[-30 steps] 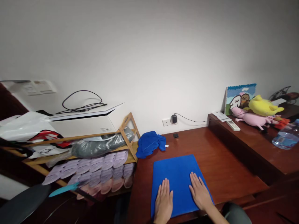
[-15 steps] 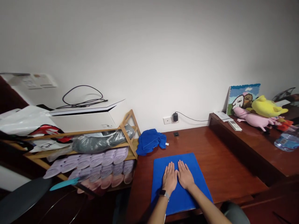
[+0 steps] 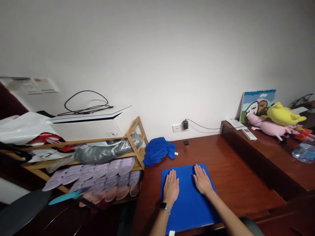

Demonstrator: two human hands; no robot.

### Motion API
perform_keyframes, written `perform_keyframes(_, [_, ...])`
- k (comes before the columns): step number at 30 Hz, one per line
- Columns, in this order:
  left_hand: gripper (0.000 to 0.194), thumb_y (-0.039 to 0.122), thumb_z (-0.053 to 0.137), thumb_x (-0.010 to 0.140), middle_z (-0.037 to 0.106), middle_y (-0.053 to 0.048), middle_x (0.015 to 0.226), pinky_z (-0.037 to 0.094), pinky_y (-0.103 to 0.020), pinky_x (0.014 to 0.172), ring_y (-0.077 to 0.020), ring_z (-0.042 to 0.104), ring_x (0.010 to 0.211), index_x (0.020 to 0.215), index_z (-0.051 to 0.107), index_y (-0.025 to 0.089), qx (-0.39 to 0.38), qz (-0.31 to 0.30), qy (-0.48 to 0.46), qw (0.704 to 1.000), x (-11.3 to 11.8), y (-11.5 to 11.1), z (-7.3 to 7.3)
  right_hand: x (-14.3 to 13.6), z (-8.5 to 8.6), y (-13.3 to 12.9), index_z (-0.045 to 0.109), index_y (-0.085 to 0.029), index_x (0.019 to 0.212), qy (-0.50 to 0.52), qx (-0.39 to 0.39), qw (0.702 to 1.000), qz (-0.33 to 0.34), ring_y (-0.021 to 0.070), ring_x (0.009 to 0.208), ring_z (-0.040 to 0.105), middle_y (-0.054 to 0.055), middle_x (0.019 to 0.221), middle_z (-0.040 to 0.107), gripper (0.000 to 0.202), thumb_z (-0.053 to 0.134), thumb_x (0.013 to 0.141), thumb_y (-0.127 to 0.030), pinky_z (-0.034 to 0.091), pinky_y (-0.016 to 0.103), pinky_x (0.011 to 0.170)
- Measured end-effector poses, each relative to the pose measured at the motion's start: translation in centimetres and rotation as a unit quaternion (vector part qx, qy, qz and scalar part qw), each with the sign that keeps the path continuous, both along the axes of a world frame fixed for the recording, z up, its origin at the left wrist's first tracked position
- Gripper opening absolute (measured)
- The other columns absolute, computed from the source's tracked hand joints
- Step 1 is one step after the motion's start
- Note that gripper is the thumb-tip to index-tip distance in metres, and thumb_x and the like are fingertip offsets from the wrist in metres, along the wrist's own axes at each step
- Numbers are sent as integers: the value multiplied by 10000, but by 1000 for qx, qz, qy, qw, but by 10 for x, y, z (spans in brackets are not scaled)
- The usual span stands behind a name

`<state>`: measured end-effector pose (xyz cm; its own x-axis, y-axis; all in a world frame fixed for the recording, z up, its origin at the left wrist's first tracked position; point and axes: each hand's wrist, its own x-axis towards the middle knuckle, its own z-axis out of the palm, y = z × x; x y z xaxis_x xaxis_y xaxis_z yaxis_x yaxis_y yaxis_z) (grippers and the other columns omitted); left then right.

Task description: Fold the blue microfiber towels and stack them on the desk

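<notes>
So we're resting the left hand (image 3: 171, 188) and the right hand (image 3: 202, 180) palm-down on a flat blue cloth (image 3: 188, 206), fingers stretched out, gripping nothing. The left is lying by the cloth's left edge, the right is reaching toward its far right corner, and bare blue is showing between them. The cloth is lying as a rectangle along the near edge of the tabletop (image 3: 242, 183), probably because that's an easy reach for our arms. We're guessing the flat palms are spreading the pressure so the fabric isn't bunching up.

A crumpled blue cloth (image 3: 157, 150) is sitting at the back left beside the wooden rack (image 3: 136, 141), likely parked there so it isn't crowding us. Slippers (image 3: 95, 172) are sitting in rows on the rack, presumably saving space. On the raised ledge (image 3: 278, 160) a yellow plush (image 3: 283, 114) is lying on a pink plush (image 3: 268, 127).

Label-wise, we're mostly striking out. A white tag (image 3: 176, 153) is poking from the crumpled cloth and another white tag (image 3: 172, 233) is showing at the flat one's near edge, neither readable. The white box (image 3: 86, 129) is carrying tiny print, the plastic bag (image 3: 24, 126) is showing red and black graphics, and the bottle (image 3: 305, 151) is wearing a bluish label, but we aren't making out any words.
</notes>
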<state>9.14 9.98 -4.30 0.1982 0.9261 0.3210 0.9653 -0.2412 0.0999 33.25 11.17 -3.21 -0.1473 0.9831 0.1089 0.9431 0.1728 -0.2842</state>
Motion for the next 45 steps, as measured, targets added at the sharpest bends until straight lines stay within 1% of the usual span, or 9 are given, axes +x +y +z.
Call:
perform_keyframes(3, [564,323,239,1095,470,-109,1640,360,-462,1265,-230,410,1537,1602,418,152,-27,-57,6,998,32,18,6,-34,3,13,300,-109,1645,-2,-16,998,60,222,1608,228,110,1717,282,652,185,1074,-403,162,426,1312])
perform_keyframes(5, [559,321,265,1089,470,-99,1639,363,-475,1263,-233,411,1537,1611,404,178,-41,-65,13,997,33,25,2,-36,-4,19,308,-123,1644,-1,-21,998,64,221,1605,240,104,1713,291,646,207,1070,-400,175,432,1311])
perform_keyframes(12, [569,321,263,1085,432,-117,1659,348,-496,1267,-264,392,1547,1619,382,165,-33,30,25,999,-30,23,-15,34,-21,25,255,-100,1656,1,-40,998,-49,222,1614,204,112,1729,254,678,187,1065,-426,159,448,1318])
perform_keyframes(19, [581,315,261,1073,515,-117,1610,414,-501,1225,-282,470,1499,1628,376,186,13,20,27,999,-39,28,-26,39,-29,30,310,-85,1641,10,-21,999,-44,244,1604,242,127,1714,293,696,214,1049,-438,205,475,1311])
perform_keyframes(25, [565,307,278,1062,495,-104,1622,411,-488,1235,-277,462,1504,1568,491,174,4,38,37,999,-42,35,-32,4,-26,23,417,-80,1598,1,35,997,-65,305,1581,294,150,1680,356,656,262,1027,-364,233,541,1302])
perform_keyframes(31, [562,306,303,1054,521,-78,1607,422,-475,1230,-262,477,1495,1588,458,226,16,30,39,999,-41,35,-30,-44,-35,-13,386,-179,1625,48,33,998,-11,275,1583,280,69,1690,331,670,238,1057,-502,266,501,1306])
perform_keyframes(39, [604,336,221,1067,554,-137,1576,418,-491,1220,-276,485,1489,1623,383,161,18,99,7,995,-75,24,-29,13,-19,-22,337,-86,1626,17,-22,998,-57,259,1595,246,117,1701,268,707,248,1047,-481,201,484,1321])
perform_keyframes(42, [593,322,242,1072,535,-139,1591,394,-490,1240,-273,480,1493,1623,378,151,48,72,9,996,-60,19,-22,17,-21,-22,340,-86,1626,12,-19,998,-57,265,1598,238,116,1706,262,708,252,1045,-481,196,491,1321])
perform_keyframes(45, [570,312,262,1083,473,-103,1639,378,-480,1258,-260,433,1523,1631,360,189,40,-2,4,999,-11,16,-7,14,-27,-22,352,-119,1629,21,-7,998,-61,265,1598,242,101,1707,277,695,248,1046,-483,198,503,1321])
